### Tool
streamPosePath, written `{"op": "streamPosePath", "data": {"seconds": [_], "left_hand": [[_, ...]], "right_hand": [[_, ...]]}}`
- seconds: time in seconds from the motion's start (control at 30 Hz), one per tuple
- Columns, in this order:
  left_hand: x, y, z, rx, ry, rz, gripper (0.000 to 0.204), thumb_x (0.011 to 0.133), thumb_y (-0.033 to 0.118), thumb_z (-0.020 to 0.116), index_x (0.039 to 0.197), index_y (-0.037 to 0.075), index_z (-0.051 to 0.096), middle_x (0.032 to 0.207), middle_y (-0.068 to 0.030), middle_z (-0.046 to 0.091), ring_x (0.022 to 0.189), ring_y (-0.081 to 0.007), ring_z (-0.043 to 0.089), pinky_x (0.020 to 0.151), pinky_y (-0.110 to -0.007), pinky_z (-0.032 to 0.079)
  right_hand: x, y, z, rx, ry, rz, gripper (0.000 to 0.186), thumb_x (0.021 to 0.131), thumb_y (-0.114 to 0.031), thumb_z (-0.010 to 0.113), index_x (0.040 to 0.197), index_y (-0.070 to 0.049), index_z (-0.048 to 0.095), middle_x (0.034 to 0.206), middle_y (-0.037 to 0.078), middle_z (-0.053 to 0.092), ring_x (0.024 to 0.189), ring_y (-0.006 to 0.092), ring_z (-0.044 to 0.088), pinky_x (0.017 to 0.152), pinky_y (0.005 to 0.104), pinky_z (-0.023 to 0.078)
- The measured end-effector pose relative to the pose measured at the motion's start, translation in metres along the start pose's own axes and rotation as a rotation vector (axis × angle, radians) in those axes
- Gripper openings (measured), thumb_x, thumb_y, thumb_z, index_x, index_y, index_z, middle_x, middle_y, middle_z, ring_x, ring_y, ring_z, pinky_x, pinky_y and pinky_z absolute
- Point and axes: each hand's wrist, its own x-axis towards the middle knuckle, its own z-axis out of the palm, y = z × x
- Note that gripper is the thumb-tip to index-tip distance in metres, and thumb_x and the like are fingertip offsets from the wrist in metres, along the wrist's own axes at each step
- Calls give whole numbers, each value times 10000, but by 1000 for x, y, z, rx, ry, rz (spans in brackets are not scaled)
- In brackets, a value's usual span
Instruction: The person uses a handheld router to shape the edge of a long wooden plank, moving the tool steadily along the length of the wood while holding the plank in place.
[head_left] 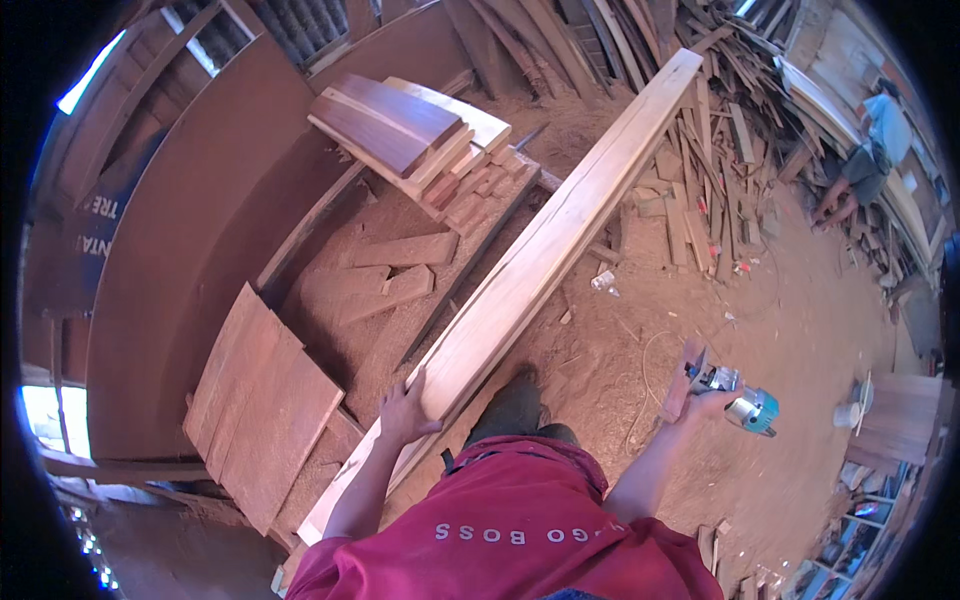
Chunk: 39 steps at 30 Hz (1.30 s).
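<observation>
My left hand (403, 414) rests on the near part of a long pale wooden beam (540, 250). Its fingers are spread over the top face, with the thumb pointing right. The beam runs diagonally from the lower left to the far upper right, and a dark crack line shows along its face. Off to the right, my right hand (712, 402) grips a trim router (752, 410) with a silver body and a teal motor cap. The router is held sideways, clear of the beam, with its flat base (682, 382) toward the left.
Stacked boards (390, 125) sit on a sawdust-covered bench (420, 330) beyond the beam. Wide brown panels (260, 400) lean at left. Scrap wood (690, 200) piles up at the far right, where another person (880, 135) is. A thin cable (645, 375) curls on the dusty floor.
</observation>
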Motion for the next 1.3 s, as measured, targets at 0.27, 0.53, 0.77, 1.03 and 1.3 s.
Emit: {"op": "streamPosePath", "data": {"seconds": [0.27,0.53,0.77,1.03,1.3], "left_hand": [[21,2,1,4,53,77,1278,612,632,886,1676,251,289,1432,-251,508,1352,-425,485,1103,-581,379],[16,-68,31,-326,218,68,680,1017,525,577,1589,183,439,1381,-213,601,1286,-401,571,1082,-554,438],[20,-106,41,-438,-33,132,532,1098,473,441,1543,188,508,1425,-194,602,1278,-406,613,1046,-546,483],[41,-130,47,-717,-161,334,595,1120,482,391,1572,104,472,1424,-298,609,1331,-441,588,1116,-472,463],[56,-141,76,-801,-146,311,581,1126,469,353,1522,86,537,1388,-276,638,1319,-452,585,1122,-473,448]], "right_hand": [[-28,15,8,-105,-40,-59,445,899,-389,743,1185,-61,647,1049,96,705,868,250,719,728,420,612],[-113,45,-12,-231,-227,-83,533,942,-450,748,1189,15,667,1039,123,722,895,239,712,769,397,588],[-231,98,-82,-634,-457,-345,646,893,-236,841,1375,67,537,1305,232,661,1137,293,679,977,427,556],[-414,127,-168,-670,-735,-462,710,824,-282,908,1337,37,534,1199,164,673,1087,264,674,1004,420,518],[-513,120,-195,-741,-751,-426,800,737,-331,942,1330,33,546,1127,189,687,1060,311,692,942,433,547]]}}
